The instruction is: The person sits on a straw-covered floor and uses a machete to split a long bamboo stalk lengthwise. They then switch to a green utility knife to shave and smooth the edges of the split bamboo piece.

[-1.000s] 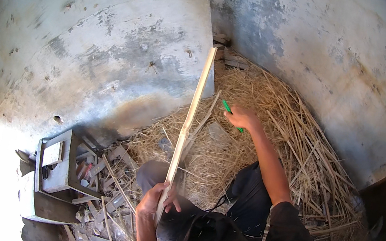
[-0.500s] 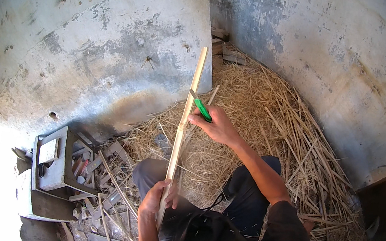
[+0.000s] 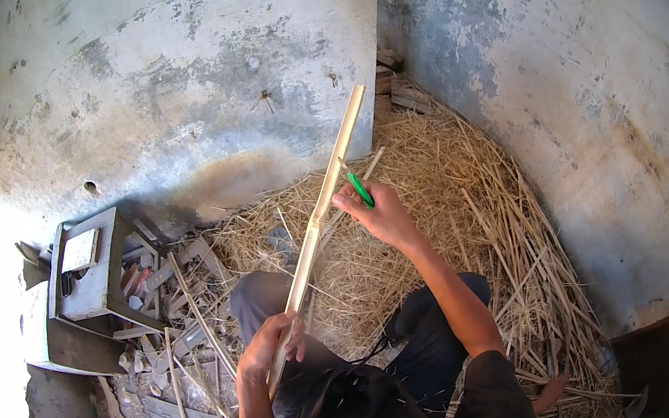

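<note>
A long split bamboo strip (image 3: 305,265), pale inside with a node partway along it, stands nearly upright in front of me, leaning slightly right at its far end. My left hand (image 3: 274,346) is wrapped round its lower part, beside my left knee. In my right hand (image 3: 380,215) is a green-handled knife (image 3: 360,190), gripped with its narrow blade pointing up and left. The blade tip lies at the right edge of the strip, above the node; whether it touches cannot be told.
Straw and shavings (image 3: 419,152) cover the floor ahead, with a heap of thin bamboo sticks (image 3: 534,246) to the right. A worn wooden stool (image 3: 85,307) lies amid rubble at left. Stained walls (image 3: 243,68) enclose the corner. At lower right, a hand or foot (image 3: 552,394) shows.
The knife has shifted slightly right and its blade has turned more edge-on. My left hand keeps its hold on the strip. More of the hand or foot shows at lower right.
</note>
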Tool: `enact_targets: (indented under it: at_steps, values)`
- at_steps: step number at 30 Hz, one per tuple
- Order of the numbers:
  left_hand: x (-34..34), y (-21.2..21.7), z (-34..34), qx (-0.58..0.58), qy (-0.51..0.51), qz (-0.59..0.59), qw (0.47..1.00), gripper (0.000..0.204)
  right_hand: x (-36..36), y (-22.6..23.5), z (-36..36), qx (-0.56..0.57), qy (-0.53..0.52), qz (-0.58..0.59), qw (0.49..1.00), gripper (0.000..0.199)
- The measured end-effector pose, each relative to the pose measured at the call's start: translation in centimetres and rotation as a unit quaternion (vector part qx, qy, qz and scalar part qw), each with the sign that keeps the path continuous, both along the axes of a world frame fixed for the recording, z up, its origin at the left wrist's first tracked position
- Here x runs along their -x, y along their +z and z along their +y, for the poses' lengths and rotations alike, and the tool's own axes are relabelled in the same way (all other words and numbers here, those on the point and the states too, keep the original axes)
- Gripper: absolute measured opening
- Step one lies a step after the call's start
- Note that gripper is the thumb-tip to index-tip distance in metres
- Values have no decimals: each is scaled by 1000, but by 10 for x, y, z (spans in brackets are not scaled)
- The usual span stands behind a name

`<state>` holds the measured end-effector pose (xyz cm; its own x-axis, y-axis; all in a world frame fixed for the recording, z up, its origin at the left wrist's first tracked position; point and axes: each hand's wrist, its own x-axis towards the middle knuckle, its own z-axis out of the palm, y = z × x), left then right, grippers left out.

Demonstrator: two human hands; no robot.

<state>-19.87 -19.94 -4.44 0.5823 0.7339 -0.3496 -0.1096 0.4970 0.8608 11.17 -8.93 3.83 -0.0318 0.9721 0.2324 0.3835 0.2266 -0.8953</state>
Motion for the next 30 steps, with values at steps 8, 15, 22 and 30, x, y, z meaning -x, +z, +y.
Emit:
enact_targets:
  at_steps: [8, 15, 22, 30]
  values:
    - [-3, 4, -2, -10, 16, 3, 1000, 40, -9, -19, 14, 33, 82, 156, 984, 30]
    - [-2, 3, 0, -7, 10, 19, 1000, 40, -1, -22, 12, -13, 92, 115, 989, 34]
    - [3, 9, -2, -33, 15, -18, 999, 43, -28, -9, 16, -34, 19, 268, 963, 27]
    - [3, 10, 1, -60, 49, 30, 997, 40, -17, -10, 5, 21, 99, 26, 995, 32]
